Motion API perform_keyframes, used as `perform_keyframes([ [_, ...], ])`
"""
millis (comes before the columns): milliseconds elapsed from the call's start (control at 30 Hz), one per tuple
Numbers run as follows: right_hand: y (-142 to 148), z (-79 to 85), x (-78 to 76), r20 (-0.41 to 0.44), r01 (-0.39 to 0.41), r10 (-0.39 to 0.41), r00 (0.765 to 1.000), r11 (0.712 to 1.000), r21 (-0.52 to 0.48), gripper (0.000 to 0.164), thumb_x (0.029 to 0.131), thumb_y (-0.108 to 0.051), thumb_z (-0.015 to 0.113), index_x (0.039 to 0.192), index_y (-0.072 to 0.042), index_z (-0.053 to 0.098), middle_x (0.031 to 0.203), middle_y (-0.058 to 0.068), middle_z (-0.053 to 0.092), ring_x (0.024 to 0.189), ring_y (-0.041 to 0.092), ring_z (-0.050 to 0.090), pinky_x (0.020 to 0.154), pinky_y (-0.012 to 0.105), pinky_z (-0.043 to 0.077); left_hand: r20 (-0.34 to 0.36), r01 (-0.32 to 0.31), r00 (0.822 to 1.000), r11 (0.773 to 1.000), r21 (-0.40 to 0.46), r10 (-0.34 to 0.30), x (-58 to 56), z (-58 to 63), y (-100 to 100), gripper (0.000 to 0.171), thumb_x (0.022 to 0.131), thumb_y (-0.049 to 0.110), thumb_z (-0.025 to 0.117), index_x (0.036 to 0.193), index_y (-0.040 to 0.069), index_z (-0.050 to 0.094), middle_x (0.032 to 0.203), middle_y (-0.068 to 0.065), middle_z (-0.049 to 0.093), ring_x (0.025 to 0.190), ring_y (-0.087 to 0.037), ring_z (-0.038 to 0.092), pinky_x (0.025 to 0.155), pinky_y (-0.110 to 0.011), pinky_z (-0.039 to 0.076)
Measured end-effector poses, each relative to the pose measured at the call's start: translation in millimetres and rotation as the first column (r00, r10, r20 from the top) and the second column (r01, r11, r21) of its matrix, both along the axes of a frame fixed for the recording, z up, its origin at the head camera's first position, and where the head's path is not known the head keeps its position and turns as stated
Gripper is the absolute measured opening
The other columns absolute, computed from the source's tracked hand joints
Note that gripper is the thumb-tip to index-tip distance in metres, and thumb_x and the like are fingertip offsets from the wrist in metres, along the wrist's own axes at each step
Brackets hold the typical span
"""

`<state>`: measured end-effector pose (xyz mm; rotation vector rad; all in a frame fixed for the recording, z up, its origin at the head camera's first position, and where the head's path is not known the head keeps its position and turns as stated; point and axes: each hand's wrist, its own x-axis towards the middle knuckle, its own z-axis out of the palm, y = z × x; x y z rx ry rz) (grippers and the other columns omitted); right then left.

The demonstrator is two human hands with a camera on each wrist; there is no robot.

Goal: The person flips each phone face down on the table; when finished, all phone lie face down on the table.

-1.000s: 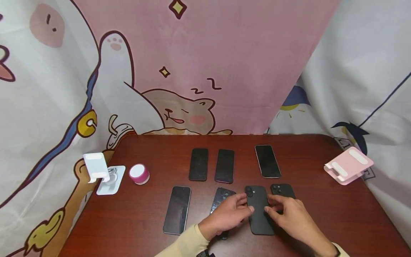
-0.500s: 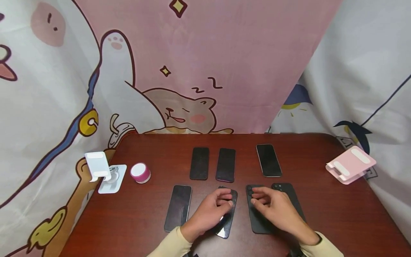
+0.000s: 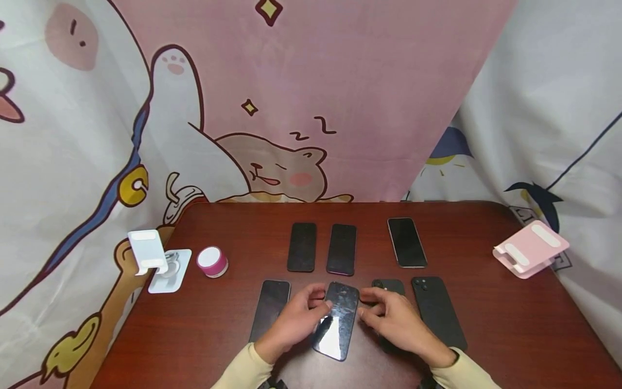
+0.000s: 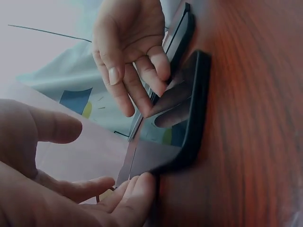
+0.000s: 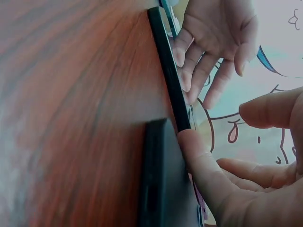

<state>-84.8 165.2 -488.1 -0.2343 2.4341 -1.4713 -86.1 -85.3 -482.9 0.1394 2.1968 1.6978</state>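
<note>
Shifted leftward, the left hand (image 3: 296,319) and right hand (image 3: 399,323) now flank the glossy smartphone (image 3: 339,324) lying on the bench (image 3: 204,329); both stand apart, fingers relaxed, fingertips at its long edges.

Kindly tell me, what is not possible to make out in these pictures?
Head view: lower right of leftmost phone, behind left hand.
Head view: middle of third front phone from left, behind right hand.
Head view: lower part of phone between the hands, under glare.
Right wrist view: end of nearest phone, past bottom edge.
</note>
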Motion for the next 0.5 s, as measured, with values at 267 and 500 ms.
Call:
perform_keyframes([
  [267, -10.0, 1.3, -0.9, 0.039, -0.013, 0.015, 0.999, 0.999, -0.051, 0.06, 0.096, -0.02, 0.078, 0.145, 0.007, 0.056, 0.14, 0.026, 0.066, 0.1, 0.02, 0.076, 0.063, 0.026, 0.06, 0.116, -0.049, 0.993, 0.987, 0.15, 0.032, -3.4, -1.8, -2.0, 0.059, 0.104, 0.017, 0.064, 0.149, -0.014, 0.043, 0.142, -0.034, 0.057, 0.126, -0.037, 0.064, 0.097, -0.055, 0.06],
  [500, -9.7, -2.0, -0.9, -0.023, -0.015, 0.015, 1.0, 1.0, -0.003, 0.062, 0.095, -0.024, 0.079, 0.146, 0.004, 0.058, 0.141, 0.022, 0.066, 0.116, 0.03, 0.071, 0.076, 0.021, 0.058, 0.172, -0.087, 0.984, 0.978, 0.191, 0.053, -3.3, -0.7, 3.9, 0.063, 0.104, 0.018, 0.063, 0.154, -0.013, 0.039, 0.147, -0.035, 0.051, 0.128, -0.038, 0.06, 0.095, -0.055, 0.061],
])
